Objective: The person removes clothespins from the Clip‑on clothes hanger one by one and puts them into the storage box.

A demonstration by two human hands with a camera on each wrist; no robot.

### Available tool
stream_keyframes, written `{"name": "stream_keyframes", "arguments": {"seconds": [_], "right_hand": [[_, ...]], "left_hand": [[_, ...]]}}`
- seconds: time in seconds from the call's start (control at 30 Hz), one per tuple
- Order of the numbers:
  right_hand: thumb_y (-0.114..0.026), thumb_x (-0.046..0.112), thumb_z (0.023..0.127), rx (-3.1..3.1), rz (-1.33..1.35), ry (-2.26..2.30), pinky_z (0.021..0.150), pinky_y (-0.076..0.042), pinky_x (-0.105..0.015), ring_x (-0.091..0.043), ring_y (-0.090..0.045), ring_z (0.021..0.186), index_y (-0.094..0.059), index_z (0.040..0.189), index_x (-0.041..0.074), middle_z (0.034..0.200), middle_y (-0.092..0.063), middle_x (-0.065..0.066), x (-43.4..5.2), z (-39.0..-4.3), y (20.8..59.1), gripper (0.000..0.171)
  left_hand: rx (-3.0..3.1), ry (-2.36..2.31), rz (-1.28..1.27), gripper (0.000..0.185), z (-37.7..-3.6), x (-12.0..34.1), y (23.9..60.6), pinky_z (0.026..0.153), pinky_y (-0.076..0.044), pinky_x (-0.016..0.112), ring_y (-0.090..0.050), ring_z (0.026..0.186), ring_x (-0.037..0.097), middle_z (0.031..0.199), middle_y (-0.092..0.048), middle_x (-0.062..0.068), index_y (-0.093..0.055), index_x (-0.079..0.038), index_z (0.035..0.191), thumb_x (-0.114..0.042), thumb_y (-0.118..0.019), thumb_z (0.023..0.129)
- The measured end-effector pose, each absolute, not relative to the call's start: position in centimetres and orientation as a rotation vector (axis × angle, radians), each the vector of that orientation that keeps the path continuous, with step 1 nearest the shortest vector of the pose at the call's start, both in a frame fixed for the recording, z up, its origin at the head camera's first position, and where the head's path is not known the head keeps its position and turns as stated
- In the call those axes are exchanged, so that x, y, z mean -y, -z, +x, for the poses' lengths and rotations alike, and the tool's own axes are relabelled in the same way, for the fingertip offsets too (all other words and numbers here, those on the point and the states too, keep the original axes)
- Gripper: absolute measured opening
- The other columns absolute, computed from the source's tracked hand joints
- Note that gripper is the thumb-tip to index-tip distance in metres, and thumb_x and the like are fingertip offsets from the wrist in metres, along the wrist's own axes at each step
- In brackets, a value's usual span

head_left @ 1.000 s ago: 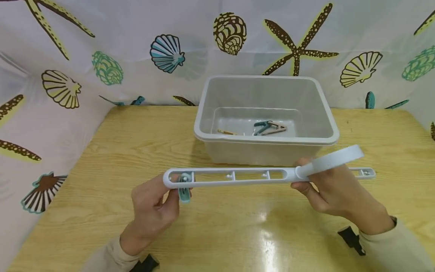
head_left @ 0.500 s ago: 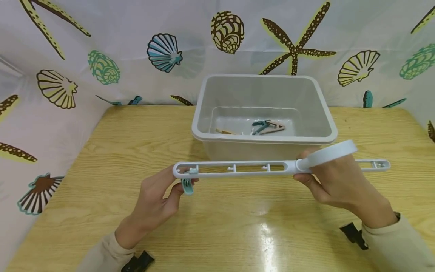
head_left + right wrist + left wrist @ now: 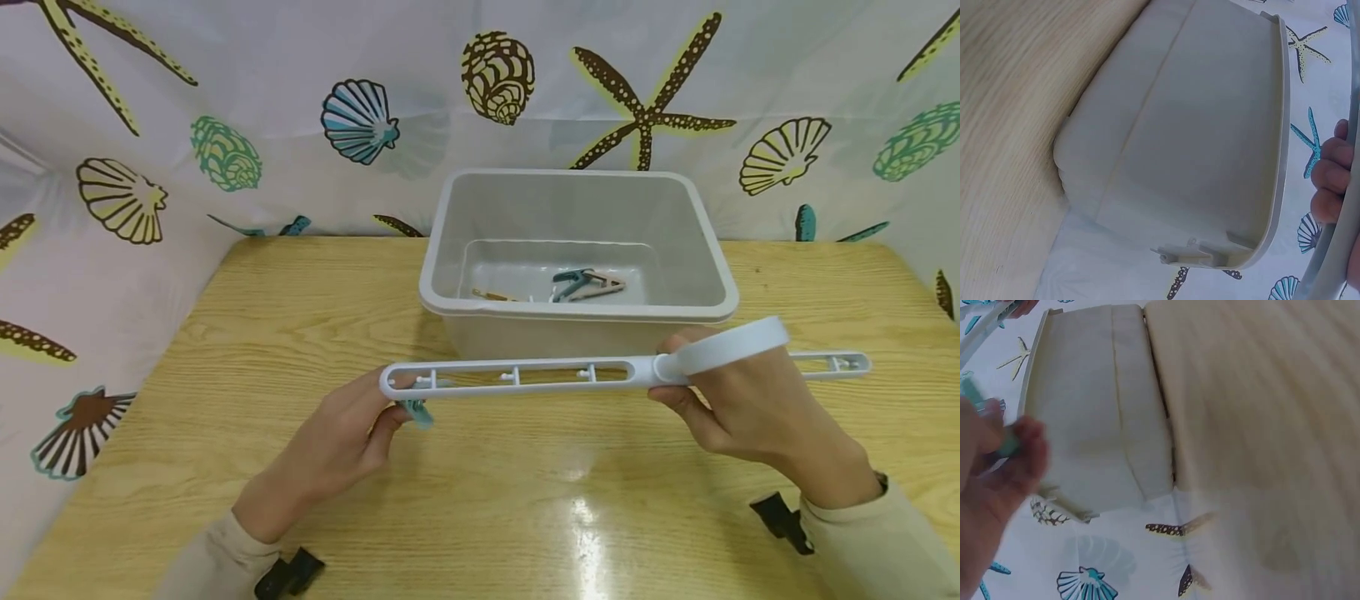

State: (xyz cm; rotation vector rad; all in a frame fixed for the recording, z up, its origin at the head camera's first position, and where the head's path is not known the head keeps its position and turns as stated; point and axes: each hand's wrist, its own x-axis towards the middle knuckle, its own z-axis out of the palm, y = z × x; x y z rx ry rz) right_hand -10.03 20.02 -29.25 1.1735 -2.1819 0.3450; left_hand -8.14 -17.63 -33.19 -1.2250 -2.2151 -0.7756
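A long white plastic hanger bar [image 3: 540,375] with a ring-shaped hook [image 3: 727,346] is held level above the wooden table, just in front of a grey bin [image 3: 581,317]. My right hand [image 3: 742,404] grips the bar under the ring. My left hand [image 3: 352,433] is at the bar's left end and pinches a teal clothes peg [image 3: 417,411] hanging from the bar there; the teal peg [image 3: 1004,440] shows blurred between the fingers in the left wrist view. The right wrist view shows fingertips [image 3: 1332,187] round the bar [image 3: 1347,237].
Inside the bin [image 3: 1197,144] lie loose pegs, one teal [image 3: 572,282] and beige ones [image 3: 603,285]. A seashell-print curtain [image 3: 225,100] walls the back and sides of the wooden table [image 3: 525,517]. Black wrist straps [image 3: 780,521] sit near both sleeves.
The bar has shifted right and slightly toward the bin. My left hand stays at its left end, and the teal peg has tilted under the fingers.
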Motion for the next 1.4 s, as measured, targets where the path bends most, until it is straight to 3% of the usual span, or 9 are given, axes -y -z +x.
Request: {"name": "stream_keyframes", "arguments": {"seconds": [0.07, 0.13, 0.3, 0.4, 0.53, 0.77, 1.07, 1.4], "right_hand": [[-0.032, 0.048, 0.103, 2.176, 1.181, -0.326, 0.048, -0.032, -0.03, -0.012, -0.037, 0.053, -0.051, 0.082, 0.011, 0.068, -0.044, 0.003, -20.0, -10.1, 29.2, 0.046], [-0.033, 0.048, 0.103, 2.168, 1.181, -0.31, 0.049, -0.034, -0.032, -0.013, -0.039, 0.055, -0.052, 0.083, 0.011, 0.071, -0.046, 0.002, -20.0, -10.1, 29.3, 0.047], [-0.032, 0.048, 0.103, 2.169, 1.169, -0.276, 0.054, -0.04, -0.039, -0.019, -0.046, 0.063, -0.055, 0.084, 0.01, 0.079, -0.052, -0.002, -19.9, -10.2, 29.5, 0.048], [-0.032, 0.049, 0.103, 2.171, 1.148, -0.254, 0.045, -0.038, -0.037, -0.019, -0.045, 0.059, -0.056, 0.085, 0.009, 0.078, -0.053, -0.003, -19.7, -10.2, 29.6, 0.05], [-0.034, 0.051, 0.102, 2.21, 1.124, -0.252, 0.036, -0.03, -0.03, -0.013, -0.04, 0.05, -0.057, 0.084, 0.013, 0.072, -0.052, 0.001, -19.5, -10.0, 29.6, 0.048], [-0.038, 0.051, 0.102, 2.228, 1.122, -0.287, 0.037, -0.032, -0.027, -0.009, -0.043, 0.048, -0.055, 0.082, 0.016, 0.07, -0.056, 0.004, -19.1, -9.9, 29.7, 0.044], [-0.032, 0.056, 0.101, 2.263, 1.038, -0.24, 0.038, -0.037, -0.036, -0.02, -0.049, 0.051, -0.06, 0.093, 0.011, 0.076, -0.057, -0.003, -18.8, -9.8, 29.9, 0.053], [-0.032, 0.055, 0.101, 2.278, 1.029, -0.242, 0.041, -0.04, -0.039, -0.022, -0.051, 0.053, -0.059, 0.099, 0.009, 0.081, -0.057, -0.005, -18.8, -9.9, 29.9, 0.054]], "left_hand": [[2.336, 0.72, -1.233, 0.027, -8.2, 18.1, 33.0, 0.062, -0.049, 0.025, -0.056, 0.073, 0.009, 0.088, -0.061, 0.001, -0.054, -0.003, 0.111, -0.026, -0.042, 0.102], [2.475, 0.661, -1.222, 0.021, -8.2, 18.6, 32.8, 0.059, -0.047, 0.023, -0.052, 0.07, 0.006, 0.085, -0.06, -0.002, -0.055, -0.005, 0.111, -0.021, -0.053, 0.099], [2.743, 0.603, -1.144, 0.028, -8.2, 19.6, 32.0, 0.055, -0.041, 0.022, -0.044, 0.064, 0.002, 0.079, -0.055, -0.008, -0.058, -0.007, 0.11, -0.006, -0.071, 0.086], [2.811, 0.59, -1.089, 0.022, -8.4, 20.0, 31.5, 0.056, -0.042, 0.022, -0.044, 0.063, 0.002, 0.079, -0.055, -0.009, -0.059, -0.007, 0.106, -0.007, -0.07, 0.087], [2.826, 0.548, -1.046, 0.026, -8.4, 20.5, 30.7, 0.059, -0.046, 0.025, -0.05, 0.068, 0.004, 0.088, -0.063, -0.003, -0.06, -0.002, 0.112, -0.007, -0.07, 0.088], [2.814, 0.542, -1.032, 0.032, -8.4, 21.2, 29.9, 0.059, -0.047, 0.025, -0.052, 0.07, 0.004, 0.091, -0.065, 0.001, -0.059, 0.0, 0.117, -0.006, -0.07, 0.087], [2.783, 0.552, -1.024, 0.032, -8.4, 21.4, 29.7, 0.061, -0.049, 0.027, -0.057, 0.071, 0.004, 0.088, -0.065, -0.002, -0.06, -0.001, 0.116, -0.007, -0.072, 0.086], [2.772, 0.56, -1.019, 0.032, -8.4, 21.5, 29.6, 0.061, -0.049, 0.027, -0.058, 0.072, 0.004, 0.089, -0.065, -0.002, -0.06, -0.002, 0.115, -0.006, -0.072, 0.086]]}}
